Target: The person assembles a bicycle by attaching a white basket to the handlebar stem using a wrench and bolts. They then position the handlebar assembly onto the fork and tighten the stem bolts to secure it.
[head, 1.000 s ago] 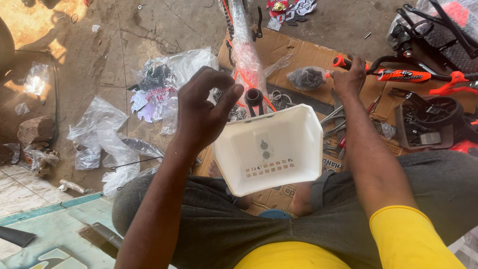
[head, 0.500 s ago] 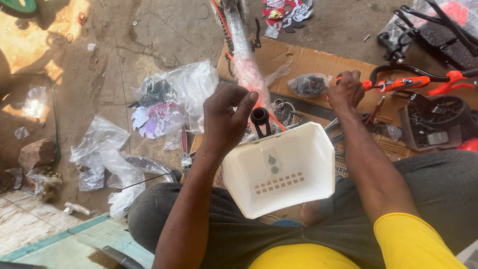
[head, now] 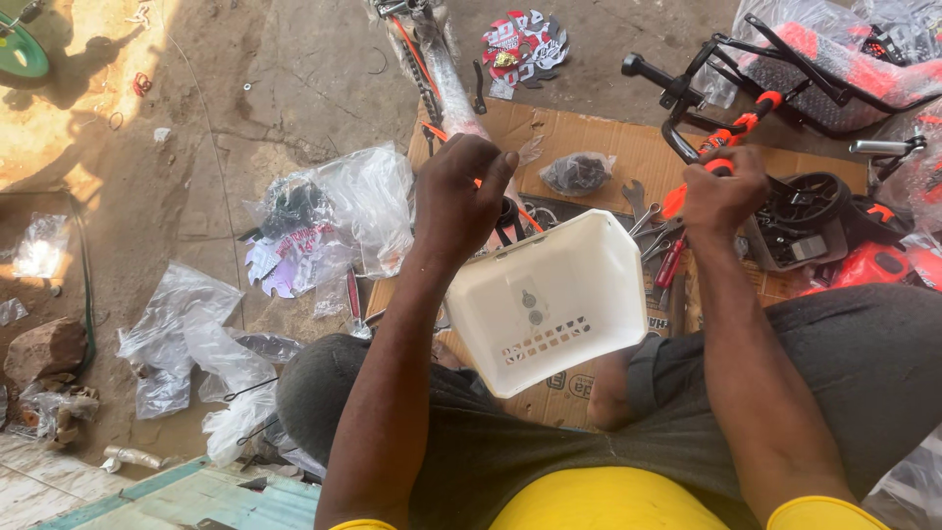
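Head view showed me a white plastic basket resting on the person's lap, tilted so its open mouth faced up toward the camera. It was box-shaped with rounded corners and smooth, thin walls, wider at the rim than at the floor. On the inner face nearest the lap I saw a row of small rectangular slots and, above them, two small round holes or fittings; I could not tell which. The far rim carried a dark bracket or clamp just behind it, partly hidden.

My left hand was curled over the basket's far left corner, fingers bent down as if pinching something at the rim; what lay under the fingertips was hidden, so I could not tell whether it gripped the basket itself. My right hand was closed around an orange tool handle, just beyond the basket's right corner.

Beneath the basket lay flattened brown cardboard on the floor, with wrenches on it near the right hand. A black handlebar with orange parts stood farther right. Crumpled clear plastic bags lay on the concrete to the left, and a stone sat near the left edge.
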`<action>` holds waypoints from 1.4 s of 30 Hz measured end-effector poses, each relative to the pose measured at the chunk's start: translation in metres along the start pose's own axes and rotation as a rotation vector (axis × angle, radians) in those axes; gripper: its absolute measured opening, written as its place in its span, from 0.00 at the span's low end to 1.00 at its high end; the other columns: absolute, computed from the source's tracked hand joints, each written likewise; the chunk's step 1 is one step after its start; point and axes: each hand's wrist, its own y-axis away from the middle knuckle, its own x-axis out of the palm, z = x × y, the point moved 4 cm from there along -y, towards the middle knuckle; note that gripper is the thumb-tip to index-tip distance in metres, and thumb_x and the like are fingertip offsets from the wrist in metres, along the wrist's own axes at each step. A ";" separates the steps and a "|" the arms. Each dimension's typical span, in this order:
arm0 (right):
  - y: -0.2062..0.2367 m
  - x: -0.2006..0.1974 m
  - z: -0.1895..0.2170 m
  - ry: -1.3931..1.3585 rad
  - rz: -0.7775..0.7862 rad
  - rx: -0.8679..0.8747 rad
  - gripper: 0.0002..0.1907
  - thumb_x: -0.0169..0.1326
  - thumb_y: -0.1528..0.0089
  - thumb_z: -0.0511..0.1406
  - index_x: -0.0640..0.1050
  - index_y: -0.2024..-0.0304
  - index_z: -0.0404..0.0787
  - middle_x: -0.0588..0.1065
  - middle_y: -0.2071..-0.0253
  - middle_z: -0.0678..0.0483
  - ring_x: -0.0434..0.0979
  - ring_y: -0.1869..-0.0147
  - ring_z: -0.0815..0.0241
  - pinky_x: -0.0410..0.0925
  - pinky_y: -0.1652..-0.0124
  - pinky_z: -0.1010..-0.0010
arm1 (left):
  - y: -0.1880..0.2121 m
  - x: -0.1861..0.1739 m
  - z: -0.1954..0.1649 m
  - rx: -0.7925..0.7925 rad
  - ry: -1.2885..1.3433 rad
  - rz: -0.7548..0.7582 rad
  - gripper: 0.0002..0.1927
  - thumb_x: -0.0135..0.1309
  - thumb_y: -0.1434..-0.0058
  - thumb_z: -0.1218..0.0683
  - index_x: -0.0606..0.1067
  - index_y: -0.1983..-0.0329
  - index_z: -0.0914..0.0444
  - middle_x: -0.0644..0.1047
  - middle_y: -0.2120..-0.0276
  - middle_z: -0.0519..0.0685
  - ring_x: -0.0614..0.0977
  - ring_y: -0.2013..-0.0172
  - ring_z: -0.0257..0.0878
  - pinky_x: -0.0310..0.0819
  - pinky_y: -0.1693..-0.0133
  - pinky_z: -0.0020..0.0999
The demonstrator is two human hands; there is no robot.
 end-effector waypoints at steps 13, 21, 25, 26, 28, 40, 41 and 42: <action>-0.010 -0.050 0.131 -0.839 0.309 -0.051 0.08 0.50 0.42 0.16 0.73 0.64 0.29 0.74 0.60 0.49 0.80 0.58 0.61 0.82 0.56 0.63 | -0.026 -0.012 0.082 -0.539 0.160 -0.336 0.29 0.51 0.33 0.38 0.77 0.54 0.70 0.82 0.65 0.56 0.82 0.65 0.43 0.75 0.63 0.36; -0.021 -0.103 0.214 -0.590 0.405 -0.349 0.08 0.51 0.40 0.15 0.70 0.68 0.28 0.74 0.61 0.46 0.82 0.60 0.58 0.80 0.54 0.65 | -0.046 -0.063 0.050 -0.213 0.312 -0.324 0.38 0.51 0.36 0.33 0.69 0.36 0.67 0.78 0.48 0.58 0.82 0.52 0.44 0.80 0.56 0.40; -0.022 -0.110 0.242 -0.531 0.443 -0.411 0.09 0.54 0.38 0.16 0.70 0.67 0.29 0.75 0.60 0.47 0.82 0.59 0.59 0.81 0.53 0.66 | -0.040 -0.066 0.026 -0.140 -0.042 -0.041 0.33 0.63 0.47 0.43 0.73 0.43 0.64 0.83 0.58 0.54 0.85 0.60 0.43 0.79 0.57 0.39; -0.021 -0.112 0.249 -0.490 0.459 -0.456 0.09 0.55 0.39 0.17 0.71 0.67 0.30 0.76 0.61 0.47 0.82 0.59 0.59 0.80 0.54 0.67 | -0.037 -0.065 0.023 -0.122 -0.148 -0.017 0.32 0.66 0.50 0.45 0.73 0.45 0.64 0.84 0.61 0.53 0.86 0.62 0.43 0.79 0.57 0.39; -0.017 -0.115 0.266 -0.390 0.492 -0.578 0.09 0.57 0.42 0.17 0.73 0.68 0.31 0.77 0.62 0.47 0.82 0.60 0.60 0.78 0.56 0.69 | -0.031 -0.059 0.025 -0.159 -0.335 0.025 0.22 0.67 0.47 0.47 0.76 0.53 0.61 0.84 0.63 0.52 0.85 0.62 0.45 0.77 0.58 0.43; 0.006 -0.133 0.388 -0.219 0.726 -1.069 0.15 0.62 0.49 0.25 0.78 0.60 0.34 0.78 0.58 0.46 0.81 0.58 0.53 0.75 0.62 0.65 | -0.019 -0.007 0.039 -0.258 -0.100 -0.128 0.18 0.68 0.47 0.48 0.78 0.58 0.61 0.83 0.68 0.54 0.86 0.65 0.47 0.77 0.64 0.42; -0.001 -0.138 0.387 -0.296 0.716 -1.059 0.14 0.62 0.48 0.25 0.79 0.59 0.34 0.78 0.58 0.46 0.81 0.58 0.54 0.75 0.62 0.65 | -0.019 -0.004 0.041 -0.262 -0.061 -0.125 0.17 0.68 0.47 0.49 0.80 0.59 0.62 0.84 0.68 0.54 0.86 0.65 0.45 0.77 0.64 0.40; -0.011 -0.145 0.383 -0.394 0.664 -1.039 0.13 0.63 0.46 0.26 0.79 0.59 0.35 0.78 0.58 0.47 0.81 0.58 0.54 0.75 0.61 0.66 | -0.021 0.001 0.039 -0.204 0.139 -0.086 0.14 0.65 0.44 0.51 0.79 0.59 0.63 0.83 0.68 0.52 0.85 0.66 0.41 0.79 0.63 0.37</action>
